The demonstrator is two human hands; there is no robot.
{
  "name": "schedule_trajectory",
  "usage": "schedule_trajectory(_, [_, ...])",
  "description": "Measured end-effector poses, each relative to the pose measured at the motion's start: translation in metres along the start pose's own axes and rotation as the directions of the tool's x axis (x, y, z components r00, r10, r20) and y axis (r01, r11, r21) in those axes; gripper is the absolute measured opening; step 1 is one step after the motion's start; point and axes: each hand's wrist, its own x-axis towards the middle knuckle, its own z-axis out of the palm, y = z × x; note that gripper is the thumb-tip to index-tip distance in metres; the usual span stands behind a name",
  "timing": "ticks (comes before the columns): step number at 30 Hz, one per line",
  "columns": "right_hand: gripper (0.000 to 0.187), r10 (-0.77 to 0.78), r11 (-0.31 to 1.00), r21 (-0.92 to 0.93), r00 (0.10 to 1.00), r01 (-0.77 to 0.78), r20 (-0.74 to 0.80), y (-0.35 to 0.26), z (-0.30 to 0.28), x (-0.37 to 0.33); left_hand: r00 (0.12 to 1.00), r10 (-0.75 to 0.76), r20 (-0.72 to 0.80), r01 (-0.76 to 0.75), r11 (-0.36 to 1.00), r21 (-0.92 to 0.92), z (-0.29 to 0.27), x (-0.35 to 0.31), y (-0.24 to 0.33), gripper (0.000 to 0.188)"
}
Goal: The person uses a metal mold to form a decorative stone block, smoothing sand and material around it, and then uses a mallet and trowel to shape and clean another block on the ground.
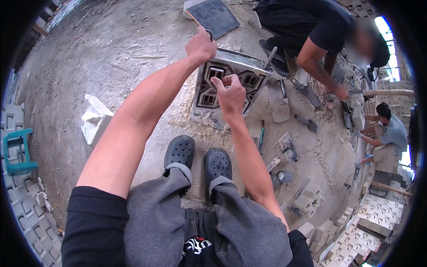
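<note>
A metal block mould (199, 100) with a dark patterned grid of raised shapes and slots lies on the dusty floor before my feet. My left hand (201, 46) is closed at its far left corner, around what looks like a dark curved handle (209, 34). Over the grid is my right hand (231, 95), its fingers curled toward the thumb. Whatever those fingers hold, if anything, is too small to make out. A rod-like handle (271, 58) sticks up from the mould's far right corner. Pale mortar crumbs lie along its near edge.
A dark square plate (214, 18) lies beyond the mould. To the right are a trowel (279, 104), a green-handled tool (261, 137) and a float (289, 147). A co-worker (307, 26) bends nearby; another person (386, 135) squats farther off. A broken white block (96, 119) and teal stool (20, 153) stand left.
</note>
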Motion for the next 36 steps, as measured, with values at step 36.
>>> schedule_trajectory(36, [0.081, 0.268, 0.56, -0.786, 0.841, 0.261, 0.47, 0.172, -0.102, 0.223, 0.994, 0.101, -0.046, -0.1, 0.995, 0.015, 0.005, 0.003, -0.008, 0.047])
